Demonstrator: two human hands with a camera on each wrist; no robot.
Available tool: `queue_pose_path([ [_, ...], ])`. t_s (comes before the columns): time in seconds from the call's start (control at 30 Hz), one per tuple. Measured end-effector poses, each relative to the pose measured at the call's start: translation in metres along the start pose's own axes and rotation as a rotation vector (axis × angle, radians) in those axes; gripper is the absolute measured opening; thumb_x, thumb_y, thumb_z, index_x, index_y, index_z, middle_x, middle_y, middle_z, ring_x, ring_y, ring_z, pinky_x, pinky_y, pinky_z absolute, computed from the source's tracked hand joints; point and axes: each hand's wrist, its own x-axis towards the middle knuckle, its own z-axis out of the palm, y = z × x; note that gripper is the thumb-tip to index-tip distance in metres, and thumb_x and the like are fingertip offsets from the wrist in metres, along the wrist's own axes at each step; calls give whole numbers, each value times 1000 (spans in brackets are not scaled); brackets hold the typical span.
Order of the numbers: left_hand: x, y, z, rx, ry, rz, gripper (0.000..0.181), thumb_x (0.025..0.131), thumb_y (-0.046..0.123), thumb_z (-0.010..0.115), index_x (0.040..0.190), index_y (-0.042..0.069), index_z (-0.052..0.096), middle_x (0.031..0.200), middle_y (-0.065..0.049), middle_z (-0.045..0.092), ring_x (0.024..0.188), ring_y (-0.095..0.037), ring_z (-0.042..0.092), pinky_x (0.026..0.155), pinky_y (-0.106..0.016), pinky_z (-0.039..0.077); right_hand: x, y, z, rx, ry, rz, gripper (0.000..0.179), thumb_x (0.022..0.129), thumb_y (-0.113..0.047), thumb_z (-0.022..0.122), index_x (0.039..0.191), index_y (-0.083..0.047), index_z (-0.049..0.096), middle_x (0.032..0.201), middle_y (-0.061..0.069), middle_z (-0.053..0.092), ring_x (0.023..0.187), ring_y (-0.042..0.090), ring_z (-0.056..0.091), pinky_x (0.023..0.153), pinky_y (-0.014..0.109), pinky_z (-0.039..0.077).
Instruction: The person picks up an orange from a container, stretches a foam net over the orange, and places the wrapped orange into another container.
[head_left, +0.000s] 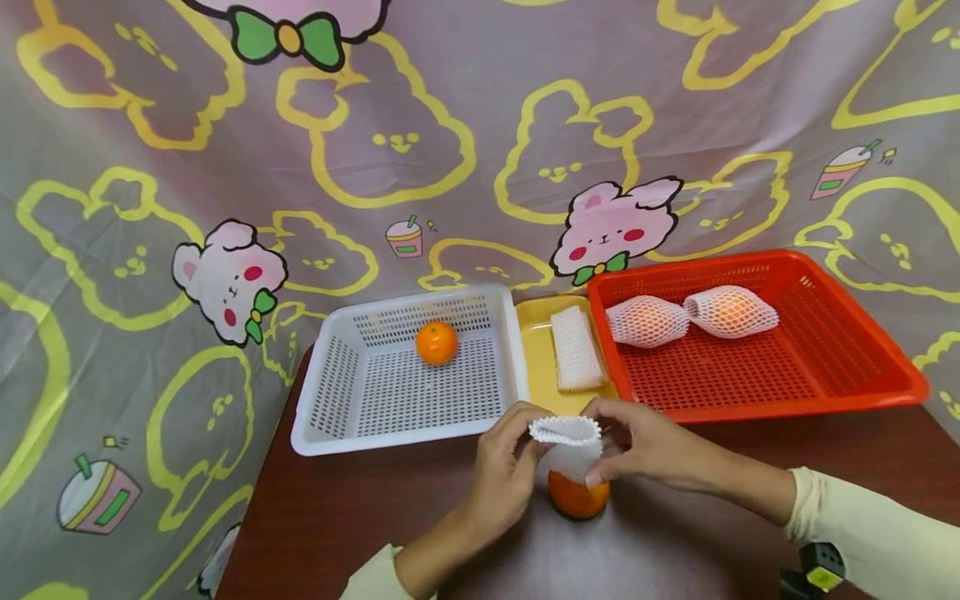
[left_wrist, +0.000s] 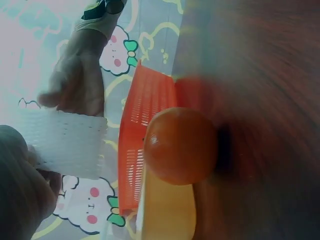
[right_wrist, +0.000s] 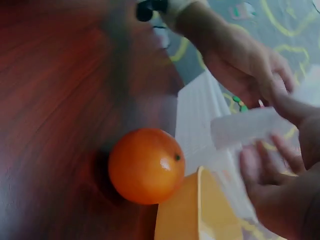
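Note:
A white foam net sleeve (head_left: pixel 576 457) is held upright between both hands, its mouth partly opened at the top. My left hand (head_left: pixel 504 467) pinches its left side. My right hand (head_left: pixel 654 446) holds the right side, thumb low on the front and fingers behind. Just below the sleeve, an orange (head_left: pixel 577 497) sits bare on the table. In the left wrist view the orange (left_wrist: pixel 181 146) stands apart from the sleeve (left_wrist: pixel 70 142). The right wrist view shows the orange (right_wrist: pixel 146 166) with its stem spot, and the sleeve (right_wrist: pixel 245 127) blurred.
A white basket (head_left: pixel 311 417) at the back left holds one orange (head_left: pixel 437 343). Beside it, a yellow tray (head_left: pixel 536 333) carries flat foam sleeves (head_left: pixel 577 348). The red basket (head_left: pixel 847 333) on the right contains two sleeved oranges (head_left: pixel 733 312). A patterned curtain (head_left: pixel 480 125) hangs behind.

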Motion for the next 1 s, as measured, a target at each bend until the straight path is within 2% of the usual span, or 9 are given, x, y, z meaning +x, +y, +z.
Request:
queue_pose_path([
  [0.13,2,2,-2,-47,-14,-18,19,95,-3,64,111,4,70,103,-10,70,97,-20,67,84,-28,60,-1,6,-8,112,-137,72,55,90,-5,75,137,7,50,130,23,62,117,28,66,96,26,57],
  [0.27,3,4,-2,-70,-48,-14,22,97,-4,61,116,2,70,106,-11,70,101,-16,66,86,-27,59,-2,8,-10,117,-128,106,47,101,-9,60,144,6,48,138,23,61,125,24,62,99,23,54],
  [0.37,4,4,-1,-76,-59,-2,23,97,-7,59,116,1,70,106,-12,70,101,-16,66,86,-27,59,0,9,-7,239,-81,174,45,105,-14,53,144,7,47,136,19,62,123,20,62,100,26,54],
  [0.53,5,2,0,-59,-64,37,28,94,-13,59,115,1,70,108,-12,70,103,-21,67,89,-28,58,4,12,0,512,-30,300,46,104,-17,53,140,10,42,124,10,64,114,18,65,99,32,55],
  [0.63,5,1,0,-51,-62,81,35,89,-20,59,113,2,70,111,-13,70,106,-25,68,92,-30,59,4,15,1,646,-43,368,47,104,-17,55,140,10,42,119,6,66,109,17,66,97,32,56],
  [0.77,6,0,1,-37,-53,121,36,87,-22,59,113,2,69,114,-16,69,109,-27,69,95,-32,59,4,19,1,761,-98,392,40,105,-15,54,137,9,49,118,6,69,109,16,66,95,31,56],
  [0.87,3,1,2,-49,-65,35,42,89,-20,60,124,3,65,121,-15,66,114,-27,66,96,-32,59,3,22,1,817,-128,366,32,106,-14,53,132,4,52,119,6,68,110,16,65,96,30,56],
  [0.93,0,3,4,-83,-84,-116,44,94,-10,62,135,6,59,130,-13,62,120,-24,63,99,-31,57,2,24,1,850,-138,347,32,106,-12,52,134,3,48,121,5,66,111,15,65,98,29,55],
  [1.0,-5,5,6,-137,-107,-326,49,98,1,64,144,11,52,136,-11,59,118,-21,64,97,-28,57,2,27,3,866,-144,321,38,106,-10,51,139,5,41,124,5,64,114,15,64,100,30,54],
])
